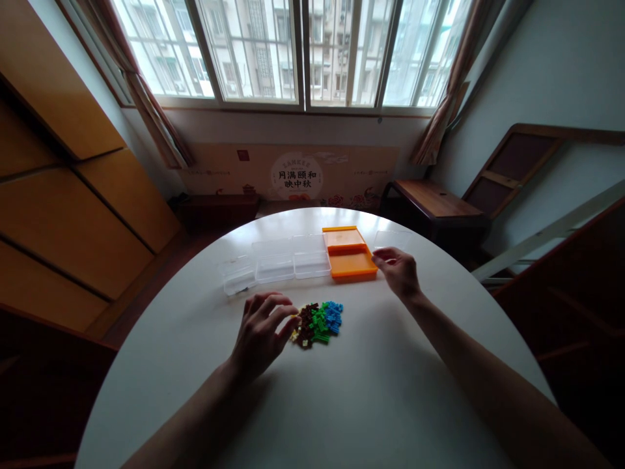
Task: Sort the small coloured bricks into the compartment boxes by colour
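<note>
A small heap of tiny building bricks (319,322), brown, green, blue and a few yellow, lies in the middle of the round white table (371,397). My left hand (261,329) rests just left of the heap, its fingers curled and their tips touching the heap's left edge; what they pinch, if anything, is hidden. My right hand (399,270) is farther back, right of the orange box (352,266), with its fingers pinched on the edge of a clear plastic lid (390,240).
A row of clear plastic boxes (276,264) stands behind the heap, left of the orange box and its open orange lid (343,238). A dark wooden bench (434,202) and wooden panels stand beyond the table under the window.
</note>
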The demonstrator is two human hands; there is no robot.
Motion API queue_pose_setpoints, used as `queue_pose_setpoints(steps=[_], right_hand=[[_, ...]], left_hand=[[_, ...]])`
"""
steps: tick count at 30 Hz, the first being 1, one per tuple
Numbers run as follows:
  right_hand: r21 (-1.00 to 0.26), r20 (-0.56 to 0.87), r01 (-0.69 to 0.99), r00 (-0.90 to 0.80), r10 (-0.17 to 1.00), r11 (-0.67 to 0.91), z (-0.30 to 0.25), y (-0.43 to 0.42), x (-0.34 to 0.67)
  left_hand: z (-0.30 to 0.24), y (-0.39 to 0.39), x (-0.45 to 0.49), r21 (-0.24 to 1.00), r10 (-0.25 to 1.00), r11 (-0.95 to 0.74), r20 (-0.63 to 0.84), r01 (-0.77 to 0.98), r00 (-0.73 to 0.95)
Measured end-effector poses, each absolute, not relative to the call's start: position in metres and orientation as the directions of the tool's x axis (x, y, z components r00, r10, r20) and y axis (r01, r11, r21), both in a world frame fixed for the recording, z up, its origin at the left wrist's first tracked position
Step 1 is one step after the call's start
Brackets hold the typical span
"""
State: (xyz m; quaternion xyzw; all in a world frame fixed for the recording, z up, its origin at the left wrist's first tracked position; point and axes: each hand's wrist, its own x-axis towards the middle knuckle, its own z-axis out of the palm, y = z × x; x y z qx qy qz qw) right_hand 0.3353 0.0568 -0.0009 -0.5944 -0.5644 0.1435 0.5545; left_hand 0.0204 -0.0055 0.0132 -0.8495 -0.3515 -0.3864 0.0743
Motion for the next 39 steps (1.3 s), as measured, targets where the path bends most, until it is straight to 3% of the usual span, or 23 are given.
queue_pose_setpoints(steps=[4,17,24,33,39], right_hand=[[-0.811,0.461,0.564,0.451,0.764,0.157,-0.013,0.069,0.374],[-0.839,0.44,0.527,0.516,0.734,0.133,-0.016,0.069,0.38],[-0.838,0.44,0.515,0.439,0.783,0.183,-0.009,0.064,0.359],[-0.814,0.446,0.51,0.243,0.861,0.277,-0.002,0.049,0.322],[-0.819,0.383,0.473,0.026,0.923,0.326,0.009,0.033,0.294]], left_hand=[[0.01,-0.003,0.019,0.181,0.59,-0.707,0.683,0.683,0.43],[0.002,0.004,0.014,0.29,0.729,-0.597,0.585,0.748,0.354],[-0.001,0.005,0.012,0.305,0.8,-0.564,0.435,0.768,0.414],[-0.002,0.007,0.012,0.315,0.829,-0.523,0.406,0.792,0.386],[0.004,0.003,0.016,0.269,0.742,-0.602,0.535,0.751,0.404]])
